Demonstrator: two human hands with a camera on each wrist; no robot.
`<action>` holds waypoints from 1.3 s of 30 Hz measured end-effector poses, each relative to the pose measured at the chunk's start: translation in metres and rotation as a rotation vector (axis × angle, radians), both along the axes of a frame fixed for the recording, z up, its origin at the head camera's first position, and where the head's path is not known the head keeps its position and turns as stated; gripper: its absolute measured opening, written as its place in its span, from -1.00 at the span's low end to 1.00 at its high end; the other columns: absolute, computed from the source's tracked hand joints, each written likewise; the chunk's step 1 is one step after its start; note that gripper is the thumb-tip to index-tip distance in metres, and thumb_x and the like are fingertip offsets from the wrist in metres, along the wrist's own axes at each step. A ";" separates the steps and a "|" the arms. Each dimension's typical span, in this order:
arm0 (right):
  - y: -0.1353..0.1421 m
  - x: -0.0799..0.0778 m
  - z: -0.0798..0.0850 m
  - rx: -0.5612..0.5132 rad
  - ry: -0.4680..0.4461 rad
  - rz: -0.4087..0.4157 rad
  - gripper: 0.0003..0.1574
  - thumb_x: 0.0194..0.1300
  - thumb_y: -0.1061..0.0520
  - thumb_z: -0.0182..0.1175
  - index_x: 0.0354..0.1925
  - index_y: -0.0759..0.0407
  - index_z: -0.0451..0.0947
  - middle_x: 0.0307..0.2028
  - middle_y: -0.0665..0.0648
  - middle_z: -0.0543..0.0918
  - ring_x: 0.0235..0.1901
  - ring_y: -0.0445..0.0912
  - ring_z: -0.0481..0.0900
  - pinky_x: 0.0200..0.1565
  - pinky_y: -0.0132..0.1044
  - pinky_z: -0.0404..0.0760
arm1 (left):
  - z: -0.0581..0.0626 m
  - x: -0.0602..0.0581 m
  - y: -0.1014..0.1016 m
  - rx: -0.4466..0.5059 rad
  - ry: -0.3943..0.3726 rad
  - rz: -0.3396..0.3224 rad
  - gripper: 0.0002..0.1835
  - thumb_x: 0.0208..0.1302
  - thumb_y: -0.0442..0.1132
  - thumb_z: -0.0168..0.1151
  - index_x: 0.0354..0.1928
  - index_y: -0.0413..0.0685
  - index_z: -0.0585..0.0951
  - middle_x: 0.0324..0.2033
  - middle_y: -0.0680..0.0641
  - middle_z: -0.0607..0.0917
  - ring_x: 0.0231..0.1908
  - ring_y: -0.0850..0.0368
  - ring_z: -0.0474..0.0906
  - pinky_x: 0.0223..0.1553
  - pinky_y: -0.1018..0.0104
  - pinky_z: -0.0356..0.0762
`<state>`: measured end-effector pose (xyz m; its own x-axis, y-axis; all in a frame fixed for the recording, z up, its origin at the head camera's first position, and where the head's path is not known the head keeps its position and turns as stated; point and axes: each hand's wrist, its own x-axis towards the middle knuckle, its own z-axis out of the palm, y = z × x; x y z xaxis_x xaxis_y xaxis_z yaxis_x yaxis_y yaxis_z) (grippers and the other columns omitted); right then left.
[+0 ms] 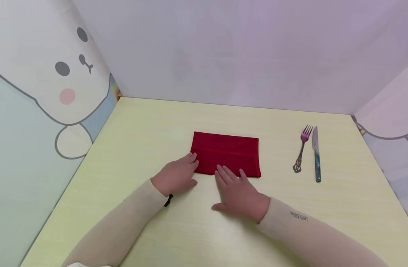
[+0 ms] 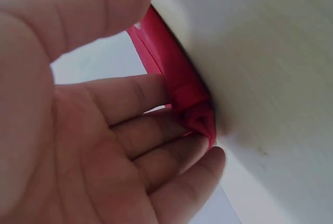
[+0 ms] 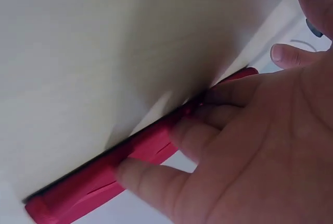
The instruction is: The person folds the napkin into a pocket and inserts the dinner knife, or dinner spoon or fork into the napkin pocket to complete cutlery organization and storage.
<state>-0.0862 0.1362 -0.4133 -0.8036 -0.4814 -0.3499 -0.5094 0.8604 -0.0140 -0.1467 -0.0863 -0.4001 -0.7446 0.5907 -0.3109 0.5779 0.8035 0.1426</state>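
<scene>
A dark red cloth [image 1: 229,152], folded into a flat rectangle, lies on the table, with a folded-over flap along its near half. The left hand [image 1: 178,174] touches the cloth's left end with its fingertips, thumb held away. In the left wrist view the fingers lie at the folded layers of the red cloth [image 2: 179,73]. Over the near edge, the right hand [image 1: 239,193] rests its outstretched fingertips on the cloth, thumb spread to the side. Fingertips press along the edge of the red cloth [image 3: 104,177] in the right wrist view.
To the right lie a fork [image 1: 302,148] with a purplish sheen and a knife [image 1: 316,155] with a teal handle, side by side. The pale wooden table [image 1: 147,122] is bounded by a plain curtain [image 1: 224,55] behind and bear-printed fabric [image 1: 40,92] at the left.
</scene>
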 end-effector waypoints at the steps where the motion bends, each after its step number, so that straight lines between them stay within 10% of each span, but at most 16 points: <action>1: 0.003 0.003 -0.001 0.010 0.005 -0.015 0.34 0.27 -0.59 0.15 0.62 0.22 0.02 0.62 0.20 -0.01 0.60 0.15 -0.09 0.42 0.38 0.08 | 0.000 0.000 0.000 0.000 0.003 -0.002 -0.26 0.41 0.00 0.32 0.48 -0.27 0.39 0.53 -0.26 0.26 0.55 -0.16 0.07 0.44 0.10 0.23; 14: 0.026 0.030 0.006 0.061 0.069 -0.238 0.41 0.26 -0.61 0.13 0.48 0.52 0.16 0.45 0.57 0.21 0.45 0.47 0.14 0.40 0.27 0.25 | -0.001 -0.005 -0.010 0.074 -0.031 -0.038 -0.34 0.48 -0.07 0.23 0.46 -0.31 0.39 0.53 -0.29 0.24 0.54 -0.22 0.06 0.46 0.06 0.20; 19: 0.031 0.020 0.007 0.065 0.170 -0.166 0.33 0.29 -0.57 0.15 0.48 0.48 0.21 0.45 0.56 0.23 0.45 0.43 0.18 0.41 0.19 0.26 | -0.003 -0.006 -0.013 0.111 -0.044 -0.026 -0.31 0.47 -0.06 0.24 0.49 -0.30 0.35 0.55 -0.27 0.20 0.55 -0.20 0.06 0.45 0.06 0.23; 31: 0.048 0.014 0.009 0.022 0.100 -0.192 0.29 0.32 -0.56 0.12 0.49 0.44 0.23 0.45 0.57 0.22 0.46 0.45 0.15 0.40 0.23 0.26 | -0.004 -0.006 -0.016 0.100 -0.073 -0.029 -0.30 0.47 -0.04 0.24 0.51 -0.25 0.34 0.56 -0.23 0.19 0.56 -0.13 0.05 0.46 0.09 0.20; 39: 0.071 -0.022 0.023 -0.185 0.140 -0.294 0.24 0.36 -0.41 0.24 0.52 0.48 0.13 0.50 0.51 0.17 0.45 0.41 0.18 0.37 0.26 0.29 | 0.007 -0.035 -0.026 0.282 -0.172 0.125 -0.35 0.47 -0.04 0.24 0.52 0.00 0.38 0.53 -0.01 0.30 0.50 -0.06 0.22 0.42 0.01 0.29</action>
